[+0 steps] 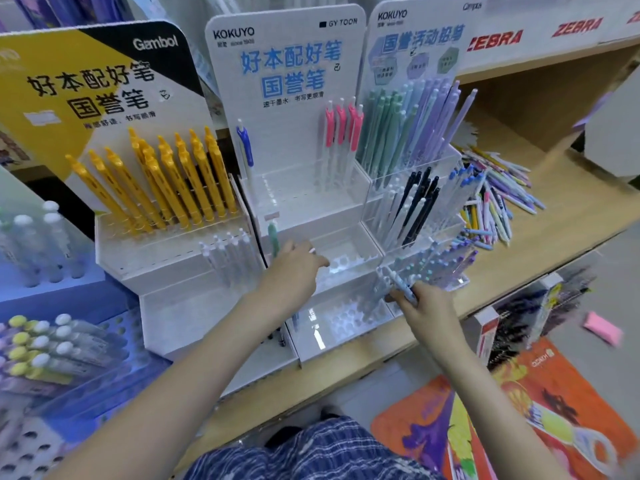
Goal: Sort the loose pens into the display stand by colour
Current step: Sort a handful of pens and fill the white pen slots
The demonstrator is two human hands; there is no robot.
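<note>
The loose pens [491,199] lie heaped on the shelf [571,209] to the right of the white display stand [311,209]. The left hand [294,268] reaches into the middle tier beside a green pen [273,237]; its finger state cannot be told. The right hand [426,299] has its fingers closed on a bundle of pale blue pens [398,285]. Pass one pen at a time, match its colour to a row, and seat it tip-down in a hole.
</note>
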